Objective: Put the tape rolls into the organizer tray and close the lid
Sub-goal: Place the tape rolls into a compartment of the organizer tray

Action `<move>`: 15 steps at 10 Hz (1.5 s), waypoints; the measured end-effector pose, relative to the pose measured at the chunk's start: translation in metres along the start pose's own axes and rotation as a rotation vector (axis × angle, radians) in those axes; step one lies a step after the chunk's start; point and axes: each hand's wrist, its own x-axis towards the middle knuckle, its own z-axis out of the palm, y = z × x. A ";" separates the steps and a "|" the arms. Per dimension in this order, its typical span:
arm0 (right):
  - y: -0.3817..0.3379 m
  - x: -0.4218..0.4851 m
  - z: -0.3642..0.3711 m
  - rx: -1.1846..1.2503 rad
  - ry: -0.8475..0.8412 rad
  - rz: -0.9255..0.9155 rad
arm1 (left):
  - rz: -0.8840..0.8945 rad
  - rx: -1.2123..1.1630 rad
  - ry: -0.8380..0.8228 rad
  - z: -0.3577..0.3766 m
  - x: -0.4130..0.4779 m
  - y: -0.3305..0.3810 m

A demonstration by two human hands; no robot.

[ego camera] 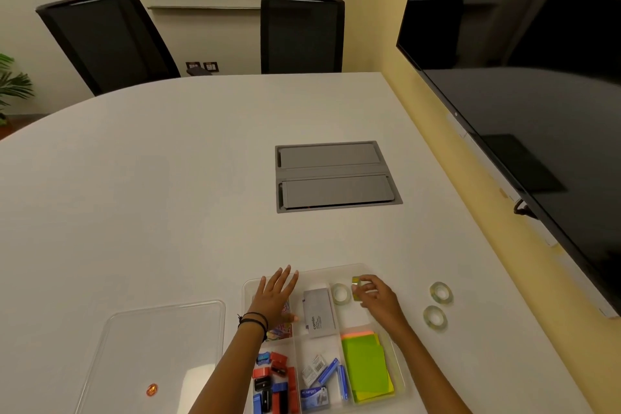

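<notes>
A clear organizer tray point(248, 289) sits at the table's near edge, split into several compartments. My right hand point(378, 301) holds a clear tape roll point(356, 287) upright over the far right compartment, next to another tape roll point(340, 293) lying flat inside it. Two more tape rolls point(441, 292) point(435, 317) lie on the table to the tray's right. My left hand point(274, 296) rests flat, fingers spread, on the tray's far left compartment. The clear lid point(161, 346) lies on the table left of the tray.
The tray holds a grey stapler box point(319, 312), green sticky notes point(366, 366), staple boxes point(319, 376) and red, blue and black sharpeners point(274, 383). A grey cable hatch point(336, 176) is set into the white table point(168, 178). A large screen point(537, 77) hangs on the right wall.
</notes>
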 end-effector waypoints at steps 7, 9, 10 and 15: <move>0.018 -0.004 0.032 -0.681 -0.242 -0.044 | 0.007 -0.010 0.011 0.000 -0.001 0.000; 0.011 -0.011 0.010 -0.459 -0.113 -0.267 | 0.007 -0.013 0.011 0.001 -0.001 -0.001; 0.010 -0.015 -0.012 -0.352 0.000 -0.315 | 0.006 -0.018 0.011 0.001 -0.001 0.000; 0.074 -0.021 -0.095 -0.406 0.305 -0.039 | 0.008 -0.004 0.010 0.000 -0.001 -0.001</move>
